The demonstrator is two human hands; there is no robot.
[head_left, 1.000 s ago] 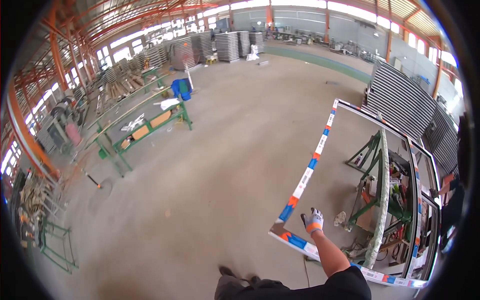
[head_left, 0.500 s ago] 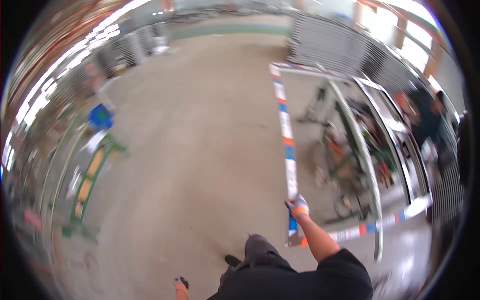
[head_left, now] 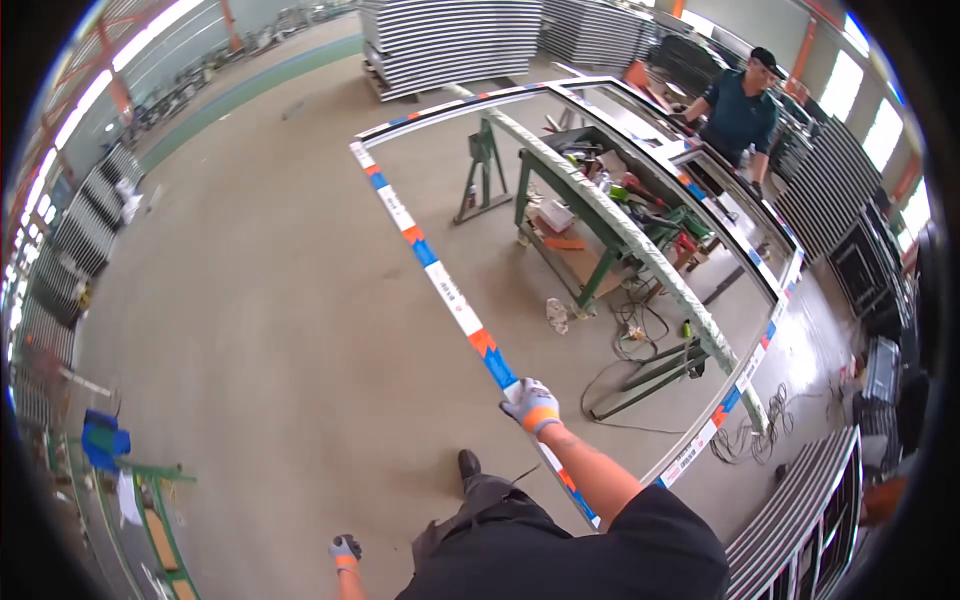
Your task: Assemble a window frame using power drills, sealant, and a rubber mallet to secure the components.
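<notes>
A large rectangular window frame [head_left: 456,303], wrapped in white, blue and orange film, reaches from my right side toward the far right. My right hand [head_left: 533,407], in a grey glove with an orange cuff, is closed around its left rail. Low at my left side hangs my left hand [head_left: 345,549], gloved alike, its fingers curled with nothing visible in them. The frame lies over a long wrapped beam [head_left: 630,235] on green trestles. At the frame's far right side, a co-worker [head_left: 743,112] in a dark shirt and cap has both hands close to it.
Under the frame stands a green workbench [head_left: 585,200] loaded with tools, and loose cables [head_left: 640,330] trail over the floor. Stacked panels [head_left: 450,45] stand at the back. More frames [head_left: 805,520] lean at the lower right. A green rack [head_left: 150,500] is at the left.
My view has turned to the right and sharpened. The frame now slants across the picture, with my right hand still gripping its rail. The co-worker shows more plainly.
</notes>
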